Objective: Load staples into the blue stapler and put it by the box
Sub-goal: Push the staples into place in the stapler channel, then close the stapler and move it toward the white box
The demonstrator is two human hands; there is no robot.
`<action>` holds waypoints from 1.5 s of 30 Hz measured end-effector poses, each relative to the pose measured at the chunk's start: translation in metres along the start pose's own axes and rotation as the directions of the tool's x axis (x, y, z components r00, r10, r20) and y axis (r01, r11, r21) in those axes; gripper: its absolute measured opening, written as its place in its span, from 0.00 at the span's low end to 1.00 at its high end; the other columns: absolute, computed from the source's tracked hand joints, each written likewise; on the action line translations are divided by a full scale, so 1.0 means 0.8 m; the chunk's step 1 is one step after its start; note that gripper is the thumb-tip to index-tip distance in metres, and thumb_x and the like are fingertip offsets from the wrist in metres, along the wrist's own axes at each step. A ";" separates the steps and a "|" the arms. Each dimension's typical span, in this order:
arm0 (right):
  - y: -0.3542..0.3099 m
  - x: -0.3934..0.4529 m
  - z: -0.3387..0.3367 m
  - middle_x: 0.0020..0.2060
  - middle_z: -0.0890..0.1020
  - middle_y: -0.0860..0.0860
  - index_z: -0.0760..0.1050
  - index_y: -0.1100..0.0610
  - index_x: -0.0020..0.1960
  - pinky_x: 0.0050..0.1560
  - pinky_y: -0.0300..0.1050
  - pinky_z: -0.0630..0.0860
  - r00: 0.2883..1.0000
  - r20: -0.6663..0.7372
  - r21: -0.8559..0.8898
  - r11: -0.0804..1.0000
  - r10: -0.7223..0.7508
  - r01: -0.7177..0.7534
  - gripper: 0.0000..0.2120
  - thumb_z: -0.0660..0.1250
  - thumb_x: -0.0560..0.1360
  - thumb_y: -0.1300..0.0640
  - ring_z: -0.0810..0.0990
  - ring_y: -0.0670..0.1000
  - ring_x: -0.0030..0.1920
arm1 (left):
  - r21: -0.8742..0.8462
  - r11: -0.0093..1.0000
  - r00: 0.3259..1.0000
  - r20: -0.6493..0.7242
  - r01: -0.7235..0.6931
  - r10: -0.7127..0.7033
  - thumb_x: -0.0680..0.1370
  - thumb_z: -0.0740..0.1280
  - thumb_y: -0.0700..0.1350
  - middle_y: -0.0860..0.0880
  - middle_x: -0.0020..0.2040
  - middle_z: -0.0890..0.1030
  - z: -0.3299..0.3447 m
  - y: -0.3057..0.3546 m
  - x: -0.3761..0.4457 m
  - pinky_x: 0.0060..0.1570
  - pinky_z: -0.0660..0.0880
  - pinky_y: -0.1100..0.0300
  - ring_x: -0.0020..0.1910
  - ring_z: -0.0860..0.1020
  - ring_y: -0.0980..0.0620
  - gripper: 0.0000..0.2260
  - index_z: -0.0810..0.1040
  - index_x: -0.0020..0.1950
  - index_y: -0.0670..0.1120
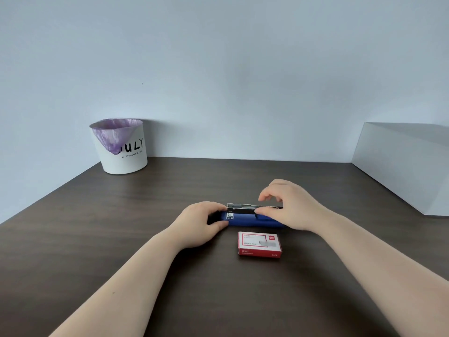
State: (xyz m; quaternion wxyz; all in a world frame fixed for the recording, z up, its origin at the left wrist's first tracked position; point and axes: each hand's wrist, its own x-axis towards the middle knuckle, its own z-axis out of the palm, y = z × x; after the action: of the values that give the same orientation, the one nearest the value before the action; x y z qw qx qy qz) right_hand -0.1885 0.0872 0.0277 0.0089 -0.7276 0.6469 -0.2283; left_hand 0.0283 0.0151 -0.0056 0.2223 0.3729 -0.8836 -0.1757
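Observation:
The blue stapler [245,221] lies sideways on the dark wooden table, its metal staple channel [243,208] exposed on top. My left hand [201,222] grips the stapler's left end. My right hand [289,205] is over the right part of the channel, thumb and fingertips pinched at the metal rail; whether a strip of staples is between them I cannot tell. A red and white staple box [259,244] sits closed just in front of the stapler, nearer to me.
A white bin [126,156] with a purple liner stands at the back left by the wall. A large white box [408,166] fills the right side. The table [97,239] stretches out dark brown around my arms.

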 end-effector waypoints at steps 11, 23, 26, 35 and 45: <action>0.054 -0.025 -0.031 0.47 0.78 0.45 0.74 0.45 0.52 0.55 0.51 0.65 0.913 0.268 -0.339 0.917 0.309 -0.210 0.16 0.64 0.71 0.37 0.70 0.50 0.51 | -0.008 0.999 0.999 0.006 0.044 -0.044 0.74 0.68 0.47 0.53 0.58 0.80 -0.001 0.004 -0.001 0.54 0.67 0.66 0.57 0.76 0.54 0.14 0.76 0.60 0.51; 0.014 -0.003 -0.078 0.48 0.79 0.49 0.75 0.51 0.56 0.48 0.45 0.72 0.989 -0.016 -0.004 0.989 0.149 -0.149 0.23 0.77 0.64 0.51 0.77 0.51 0.47 | -0.002 0.998 0.998 0.006 0.057 -0.057 0.74 0.68 0.48 0.53 0.59 0.80 -0.001 0.003 0.000 0.54 0.66 0.66 0.57 0.76 0.55 0.15 0.76 0.60 0.51; -0.015 0.007 -0.068 0.52 0.80 0.48 0.73 0.50 0.60 0.53 0.41 0.73 0.991 -0.099 0.209 0.976 0.089 -0.067 0.25 0.77 0.65 0.56 0.78 0.50 0.49 | -0.005 0.999 0.999 0.003 0.045 -0.045 0.74 0.68 0.48 0.54 0.58 0.80 0.000 0.003 0.001 0.54 0.66 0.66 0.54 0.75 0.57 0.14 0.77 0.60 0.51; -0.041 0.019 -0.007 0.51 0.83 0.49 0.76 0.53 0.58 0.55 0.49 0.77 0.986 0.150 0.068 0.994 0.070 -0.081 0.17 0.70 0.71 0.50 0.79 0.50 0.52 | -0.003 0.999 0.999 -0.001 0.047 -0.047 0.74 0.68 0.49 0.53 0.57 0.81 0.000 0.000 0.000 0.52 0.67 0.65 0.53 0.76 0.55 0.14 0.77 0.60 0.51; -0.009 -0.001 -0.016 0.59 0.79 0.47 0.69 0.44 0.65 0.57 0.48 0.75 0.960 0.263 -0.077 0.994 0.099 -0.082 0.19 0.64 0.75 0.47 0.77 0.49 0.53 | 0.016 0.997 0.997 0.011 0.074 -0.074 0.74 0.67 0.50 0.52 0.58 0.80 0.001 0.000 0.000 0.56 0.68 0.63 0.57 0.76 0.52 0.15 0.76 0.61 0.51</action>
State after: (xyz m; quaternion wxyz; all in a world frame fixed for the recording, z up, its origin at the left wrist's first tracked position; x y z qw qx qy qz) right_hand -0.1858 0.0925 0.0410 0.0826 -0.7212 0.6795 -0.1063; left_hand 0.0281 0.0151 -0.0061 0.2077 0.4059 -0.8719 -0.1788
